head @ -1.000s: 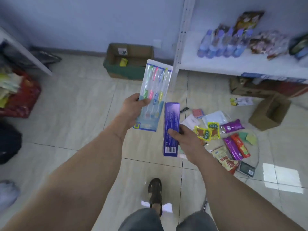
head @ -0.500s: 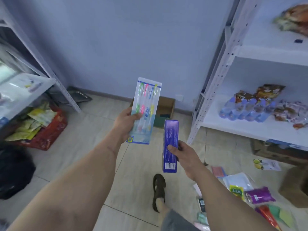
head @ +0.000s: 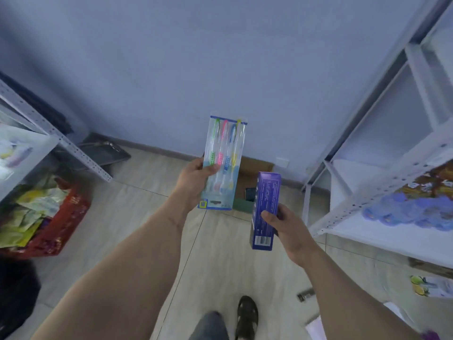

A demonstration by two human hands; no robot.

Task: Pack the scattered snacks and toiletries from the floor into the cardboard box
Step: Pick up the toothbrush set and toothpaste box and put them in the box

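My right hand (head: 284,224) grips a tall purple cardboard box (head: 265,209). My left hand (head: 193,177) pinches a clear plastic pack of four bright toothbrushes (head: 224,163). Behind them, the brown cardboard box (head: 252,177) sits on the floor by the wall.

A toothbrush pack (head: 223,165) is held upright by the left hand (head: 196,182), and beside it a purple carton (head: 264,209) is gripped by the right hand (head: 282,224), above the cardboard box (head: 255,173).
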